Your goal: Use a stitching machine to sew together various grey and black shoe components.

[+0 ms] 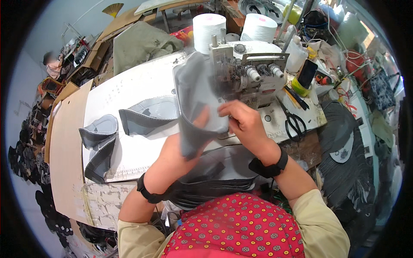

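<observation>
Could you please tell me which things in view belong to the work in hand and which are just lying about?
Apparently in use:
grey piece in the left hand
sewing machine
white thread cones
stacked grey pieces

Probably just lying about:
yellow fan
black phone

Cluttered workroom with a pale blue-grey wall [47, 30] at the upper left, and a yellow hand fan [112, 9] near the top. Cardboard sheets [116, 25] lean behind a white worktable [129, 91] — a plain wooden board [64, 150] runs along its left side. Dark piles [26, 159] crowd the far left; a bright patch of light [368, 41] glows at the upper right.
</observation>
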